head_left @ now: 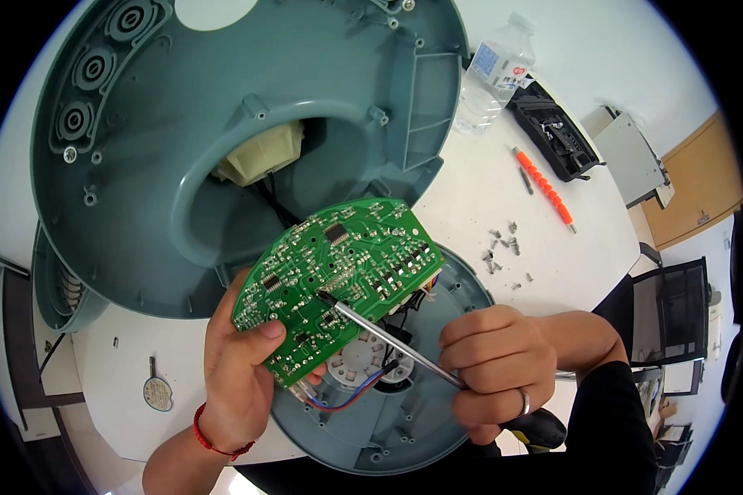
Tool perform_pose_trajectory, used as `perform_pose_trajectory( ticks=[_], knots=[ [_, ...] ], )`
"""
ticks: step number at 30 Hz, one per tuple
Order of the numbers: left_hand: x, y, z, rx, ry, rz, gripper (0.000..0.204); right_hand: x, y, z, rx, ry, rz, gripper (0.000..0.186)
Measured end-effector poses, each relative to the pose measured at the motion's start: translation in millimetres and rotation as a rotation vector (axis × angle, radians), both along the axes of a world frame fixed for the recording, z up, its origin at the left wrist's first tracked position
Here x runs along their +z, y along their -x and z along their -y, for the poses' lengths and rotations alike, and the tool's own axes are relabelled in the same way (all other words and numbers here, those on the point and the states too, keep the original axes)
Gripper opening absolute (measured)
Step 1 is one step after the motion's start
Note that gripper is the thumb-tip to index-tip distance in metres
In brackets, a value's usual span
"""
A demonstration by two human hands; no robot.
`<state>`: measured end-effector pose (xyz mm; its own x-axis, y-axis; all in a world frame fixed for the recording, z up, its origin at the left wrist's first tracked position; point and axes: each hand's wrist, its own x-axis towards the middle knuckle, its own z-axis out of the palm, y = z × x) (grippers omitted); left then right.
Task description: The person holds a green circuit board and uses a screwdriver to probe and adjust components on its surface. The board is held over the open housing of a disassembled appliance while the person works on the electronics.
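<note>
- Centrally, a green circuit board (336, 276) is held up, tilted, above a round grey-green cover (437, 425), its component side turned to view.
- The board is gripped at its lower left by the left hand (241, 363), with the thumb pressed on the face and the fingers mostly hidden behind.
- A screwdriver (396, 345) is clasped by the right hand (504, 371), its fingers curled closed; the dark tip is pointed at the middle of the board, though whether contact is made cannot be told.
- Below the board, a pale round part (357, 361) is seated in the cover, and red and blue wires (347, 406) are looped across it.
- Behind, a large grey-green housing (153, 177) is placed, with a cream block (266, 154) partly framed by its oval opening.
- On the white counter (565, 276), loose screws (504, 245) are scattered right of the cover.
- Beyond them, an orange rod (545, 190), an opened black case (556, 130) and a clear bottle (495, 76) are set out.
- At the left, a key (158, 391) is laid near the left hand.
</note>
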<state>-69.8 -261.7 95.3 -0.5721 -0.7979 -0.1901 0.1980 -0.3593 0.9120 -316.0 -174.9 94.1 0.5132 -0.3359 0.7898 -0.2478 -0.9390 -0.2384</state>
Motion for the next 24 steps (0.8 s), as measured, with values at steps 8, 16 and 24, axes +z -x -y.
perform_pose_trajectory(
  ticks=[8,16,24],
  knots=[
    [0.9,-1.1,1.1,-0.007,-0.011,-0.005,0.060,4.6,5.1,0.3,-0.011,-0.026,0.014,0.040],
    [0.0,-4.0,2.9,-0.032,-0.061,-0.051,0.059,0.9,2.4,1.7,0.021,-0.013,-0.103,0.039],
    [-0.1,-3.0,2.4,-0.019,-0.057,-0.048,0.058,1.4,2.0,1.7,-0.029,0.016,-0.017,0.031]
  ],
)
